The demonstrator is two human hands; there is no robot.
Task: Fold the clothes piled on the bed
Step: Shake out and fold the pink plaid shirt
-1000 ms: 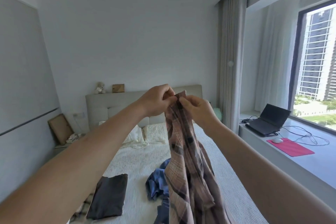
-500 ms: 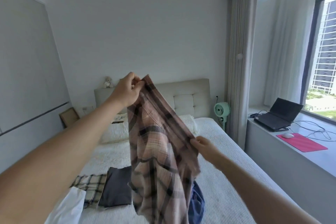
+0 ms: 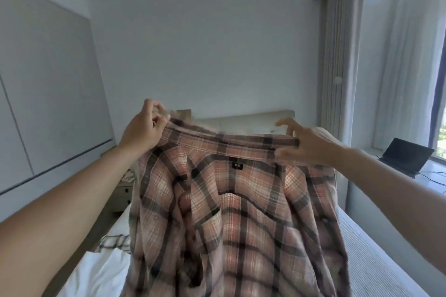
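A pink and brown plaid shirt point(image 3: 236, 219) hangs spread out in front of me, collar up, with a small black label below the collar. My left hand point(image 3: 144, 128) pinches the collar's left end. My right hand point(image 3: 304, 144) pinches the collar's right end between thumb and fingers, the other fingers raised. The shirt hides most of the bed point(image 3: 376, 260) and the clothes lying on it. A piece of another plaid garment point(image 3: 113, 242) and a white item point(image 3: 96, 272) show at the lower left.
A padded headboard point(image 3: 253, 119) stands against the far wall. A nightstand point(image 3: 123, 190) is to the bed's left, beside grey wardrobe doors point(image 3: 48, 103). A laptop point(image 3: 403, 159) sits on the window ledge at right, by the curtains point(image 3: 340, 67).
The hands have moved apart along the collar. The shirt, bunched and hanging from one point before, is now stretched wide between them. The camera has tilted up.
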